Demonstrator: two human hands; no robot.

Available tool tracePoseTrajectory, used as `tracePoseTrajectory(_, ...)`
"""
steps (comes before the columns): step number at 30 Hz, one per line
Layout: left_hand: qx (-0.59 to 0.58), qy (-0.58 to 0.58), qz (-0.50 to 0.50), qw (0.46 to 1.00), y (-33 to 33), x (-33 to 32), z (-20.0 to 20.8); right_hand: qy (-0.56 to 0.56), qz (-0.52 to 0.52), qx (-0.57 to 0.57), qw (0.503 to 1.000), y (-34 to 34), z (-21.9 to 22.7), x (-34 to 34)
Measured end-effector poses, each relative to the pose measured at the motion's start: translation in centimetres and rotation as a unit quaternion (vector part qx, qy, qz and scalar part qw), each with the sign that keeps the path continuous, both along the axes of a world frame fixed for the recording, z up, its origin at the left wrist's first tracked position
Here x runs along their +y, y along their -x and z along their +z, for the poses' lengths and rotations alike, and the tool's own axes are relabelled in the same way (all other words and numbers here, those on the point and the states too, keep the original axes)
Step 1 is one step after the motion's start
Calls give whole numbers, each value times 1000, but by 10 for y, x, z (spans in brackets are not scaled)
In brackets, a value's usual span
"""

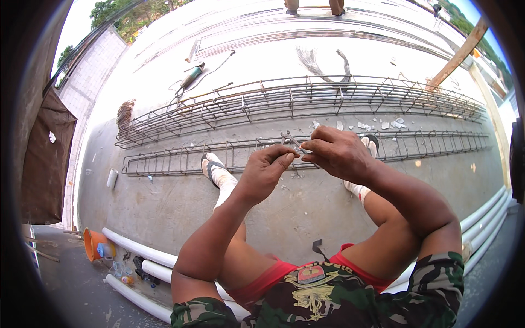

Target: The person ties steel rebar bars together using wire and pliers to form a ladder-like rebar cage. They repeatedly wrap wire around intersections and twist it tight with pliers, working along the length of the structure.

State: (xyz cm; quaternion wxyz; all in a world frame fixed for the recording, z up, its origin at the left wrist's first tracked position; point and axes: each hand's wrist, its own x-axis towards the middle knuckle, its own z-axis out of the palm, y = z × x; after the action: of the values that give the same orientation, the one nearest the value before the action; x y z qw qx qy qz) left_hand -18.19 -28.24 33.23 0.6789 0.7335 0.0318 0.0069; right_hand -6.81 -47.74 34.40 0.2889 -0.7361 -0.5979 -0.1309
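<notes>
In front of me both hands meet above a narrow rebar frame [229,158] lying on the concrete floor. My right hand [336,153] has its fingers closed on a small pair of pincers [286,136], whose jaws point away to the upper left. Close beside it, my left hand [268,172] pinches thumb against forefinger near the pincers' handles. What sits in that pinch is too small to make out. My sandalled feet [212,167] rest at the frame, on either side of the hands.
Beyond lies a longer rebar cage [246,106], with a tie wire bundle [311,61] and an angle grinder [192,75] behind it. White pipes [139,249] and an orange bucket [94,245] are near left. A wooden post [459,54] leans far right. Another person's feet [292,12] show at the top.
</notes>
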Motion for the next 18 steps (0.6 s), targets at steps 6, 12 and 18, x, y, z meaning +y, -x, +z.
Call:
tracePoseTrajectory(6,-64,-2,-4,998,0,-1,-7,46,-45,544,837,7,8,4)
tracePoseTrajectory(12,58,124,-32,990,2,5,-2,-23,23,-70,997,-4,-6,-3)
tracePoseTrajectory(18,-7,23,-24,999,2,4,-7,213,-49,598,771,-4,15,0)
